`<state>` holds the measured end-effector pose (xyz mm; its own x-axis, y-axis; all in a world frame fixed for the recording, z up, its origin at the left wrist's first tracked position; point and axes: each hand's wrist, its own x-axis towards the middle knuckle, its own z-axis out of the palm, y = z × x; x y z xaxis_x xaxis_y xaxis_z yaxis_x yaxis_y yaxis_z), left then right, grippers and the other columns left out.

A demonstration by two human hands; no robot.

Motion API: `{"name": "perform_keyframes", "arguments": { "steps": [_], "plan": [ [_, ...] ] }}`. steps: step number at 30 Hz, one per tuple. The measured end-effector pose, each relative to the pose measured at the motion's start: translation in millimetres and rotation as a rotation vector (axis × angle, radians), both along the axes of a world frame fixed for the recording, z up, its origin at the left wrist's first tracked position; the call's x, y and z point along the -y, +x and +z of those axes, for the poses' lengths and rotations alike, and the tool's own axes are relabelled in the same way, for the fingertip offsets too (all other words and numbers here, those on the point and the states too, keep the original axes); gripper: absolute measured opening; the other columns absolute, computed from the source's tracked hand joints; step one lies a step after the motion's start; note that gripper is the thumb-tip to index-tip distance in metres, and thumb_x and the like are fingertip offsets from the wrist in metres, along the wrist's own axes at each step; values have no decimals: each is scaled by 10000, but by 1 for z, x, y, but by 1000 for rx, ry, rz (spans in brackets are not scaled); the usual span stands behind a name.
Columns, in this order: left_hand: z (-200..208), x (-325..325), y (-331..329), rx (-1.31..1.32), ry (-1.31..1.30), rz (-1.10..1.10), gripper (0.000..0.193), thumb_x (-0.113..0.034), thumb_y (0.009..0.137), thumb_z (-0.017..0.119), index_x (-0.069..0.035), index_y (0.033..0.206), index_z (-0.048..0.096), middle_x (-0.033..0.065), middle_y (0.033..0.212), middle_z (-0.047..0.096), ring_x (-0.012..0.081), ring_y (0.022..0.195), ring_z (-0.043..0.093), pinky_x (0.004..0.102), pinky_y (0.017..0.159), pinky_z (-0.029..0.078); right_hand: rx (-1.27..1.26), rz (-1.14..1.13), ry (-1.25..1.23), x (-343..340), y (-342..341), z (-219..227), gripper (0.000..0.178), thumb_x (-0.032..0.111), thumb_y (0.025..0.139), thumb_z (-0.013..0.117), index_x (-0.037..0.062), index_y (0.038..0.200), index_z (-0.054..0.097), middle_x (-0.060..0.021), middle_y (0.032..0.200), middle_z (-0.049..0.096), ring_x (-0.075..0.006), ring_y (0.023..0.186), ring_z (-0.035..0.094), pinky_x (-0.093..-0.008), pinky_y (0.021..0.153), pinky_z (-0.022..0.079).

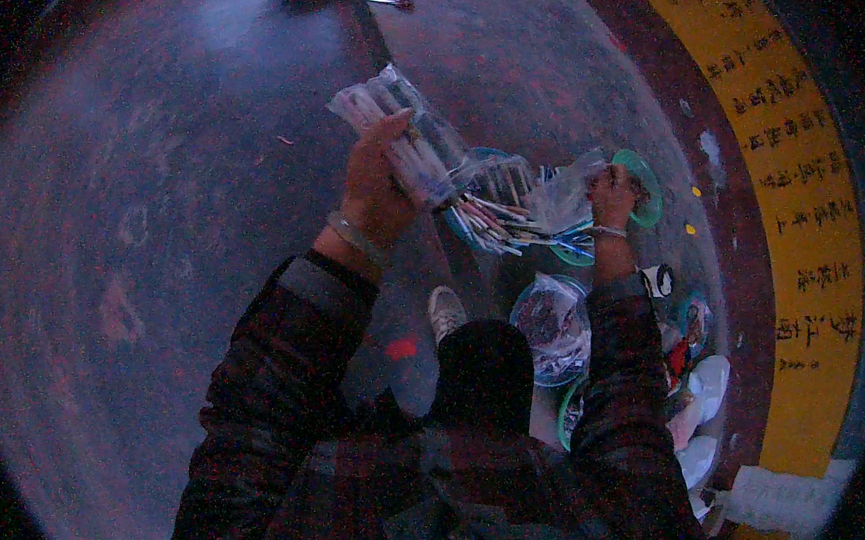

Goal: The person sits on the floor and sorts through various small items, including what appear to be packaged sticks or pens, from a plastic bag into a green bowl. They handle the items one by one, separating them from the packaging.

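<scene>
My left hand (376, 179) is closed around a clear plastic packet (411, 136) with long, thin, pen-like sticks inside. Below and right of it, a heap of similar sticks (489, 221), pale, pink and dark, lies fanned out over a blue round basin (462, 230). At the right, my right hand (613, 197) has its fingers bent onto a crumpled clear plastic bag (563, 196) that spreads over the sticks. Behind that hand shows a green round dish (644, 187). The picture is dim and grainy, so the sticks' exact kind is unclear.
Another basin (551, 362) with a plastic-covered load stands beside my right forearm, with a green-rimmed one (567, 416) nearer me. White bags (706, 386) lie along the wall, under a yellow band (794, 205) with dark writing. My shoe (445, 311) is on the floor.
</scene>
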<state>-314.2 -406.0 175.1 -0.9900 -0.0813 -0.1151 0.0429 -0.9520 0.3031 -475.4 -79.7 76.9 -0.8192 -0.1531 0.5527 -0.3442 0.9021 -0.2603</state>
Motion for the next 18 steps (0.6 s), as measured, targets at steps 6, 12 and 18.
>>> {"name": "perform_keyframes", "arguments": {
  "steps": [6,12,18],
  "plan": [
    [5,-14,32,-62,-94,15,172,-201,782,535,-124,925,480,30,847,527,181,789,538,350,703,466,-81,-15,-272,-66,18,7,246,259,839,472,56,971,517,-137,851,586,-279,702,583,-373,635,458],
    [30,-42,71,-116,-148,109,177,-186,783,528,-103,932,479,39,858,533,194,794,541,361,712,463,-49,-166,-622,-179,78,0,238,259,819,491,79,963,546,-119,847,597,-256,714,586,-359,647,458],
    [19,-66,88,-45,-193,114,205,-196,790,524,-94,964,484,43,872,543,200,810,543,365,725,460,136,-505,-728,-298,140,-103,232,258,798,510,101,955,576,-101,843,609,-234,725,590,-345,659,457]
  ]
}}
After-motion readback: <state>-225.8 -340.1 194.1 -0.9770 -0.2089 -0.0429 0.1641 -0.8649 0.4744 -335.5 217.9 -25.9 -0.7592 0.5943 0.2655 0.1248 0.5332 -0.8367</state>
